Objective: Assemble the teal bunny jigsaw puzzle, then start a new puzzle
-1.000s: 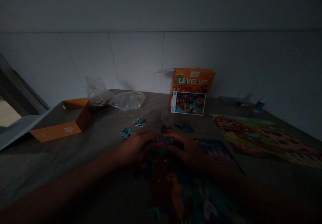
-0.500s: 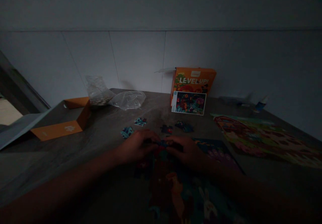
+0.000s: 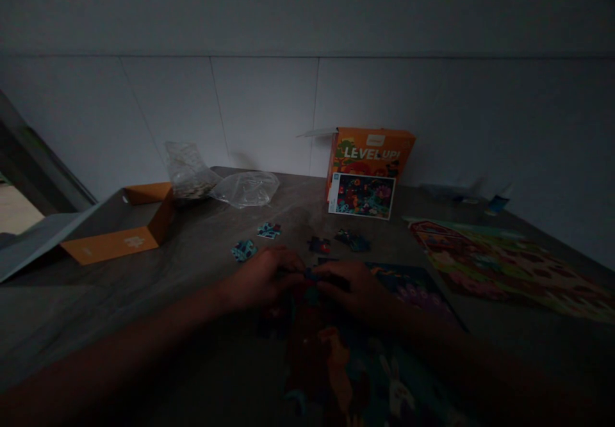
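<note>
In dim light, a partly assembled jigsaw puzzle [image 3: 341, 376] with animals on a dark ground lies in front of me. Over its far edge my left hand [image 3: 264, 276] and my right hand [image 3: 358, 286] meet, fingertips almost touching. Between them is a small dark blue puzzle piece [image 3: 311, 274], pinched by the fingers of both hands; its outline is mostly hidden. Just beyond the hands lie loose puzzle pieces: a teal one [image 3: 244, 250], another teal one [image 3: 269, 230], a dark one with red [image 3: 319, 244] and a dark cluster [image 3: 353, 240].
An orange box [image 3: 372, 152] stands near the wall, a picture card [image 3: 362, 195] leaning on it. To the left are an open orange tray [image 3: 113, 248] and a clear plastic bag [image 3: 247, 189]. A second, brighter puzzle [image 3: 500, 267] lies to the right, a small blue item [image 3: 498, 205] behind it.
Both hands stay almost in place at the puzzle's far edge, fingers shifting only slightly around the piece. The camera view has moved a little.
</note>
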`<action>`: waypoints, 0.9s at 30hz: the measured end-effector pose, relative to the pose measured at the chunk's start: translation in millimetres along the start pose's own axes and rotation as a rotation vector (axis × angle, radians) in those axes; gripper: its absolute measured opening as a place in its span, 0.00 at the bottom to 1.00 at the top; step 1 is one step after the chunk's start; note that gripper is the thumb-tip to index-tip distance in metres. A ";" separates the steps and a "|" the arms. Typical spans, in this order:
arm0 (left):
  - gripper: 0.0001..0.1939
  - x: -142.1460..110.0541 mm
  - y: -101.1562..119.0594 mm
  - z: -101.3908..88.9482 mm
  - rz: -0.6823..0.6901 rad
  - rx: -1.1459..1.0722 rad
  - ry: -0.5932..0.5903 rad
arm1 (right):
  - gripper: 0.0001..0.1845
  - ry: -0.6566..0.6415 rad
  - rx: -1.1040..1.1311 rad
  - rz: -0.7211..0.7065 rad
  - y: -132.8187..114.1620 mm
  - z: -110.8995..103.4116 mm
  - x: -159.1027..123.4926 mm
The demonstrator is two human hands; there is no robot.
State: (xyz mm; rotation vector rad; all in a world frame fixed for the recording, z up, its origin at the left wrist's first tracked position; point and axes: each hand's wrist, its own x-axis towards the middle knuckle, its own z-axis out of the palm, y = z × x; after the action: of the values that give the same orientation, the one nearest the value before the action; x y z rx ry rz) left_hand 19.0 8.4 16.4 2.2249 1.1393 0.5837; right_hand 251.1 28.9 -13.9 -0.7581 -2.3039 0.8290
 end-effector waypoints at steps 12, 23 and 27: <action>0.09 -2.1 -0.7 -1.3 -0.002 -0.006 -0.057 | 0.16 -0.039 -0.031 -0.024 -0.7 0.4 -1.0; 0.10 -1.9 0.1 -0.8 -0.020 0.031 -0.091 | 0.15 -0.050 -0.047 -0.047 -1.8 0.3 0.5; 0.09 -2.0 0.9 -2.3 0.006 0.043 -0.097 | 0.14 -0.048 -0.054 -0.044 -2.2 0.5 0.3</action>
State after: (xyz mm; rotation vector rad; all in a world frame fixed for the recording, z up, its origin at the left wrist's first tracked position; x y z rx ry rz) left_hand 17.0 6.9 18.5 2.2677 1.1064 0.4518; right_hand 249.9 27.6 -12.5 -0.7149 -2.3860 0.7755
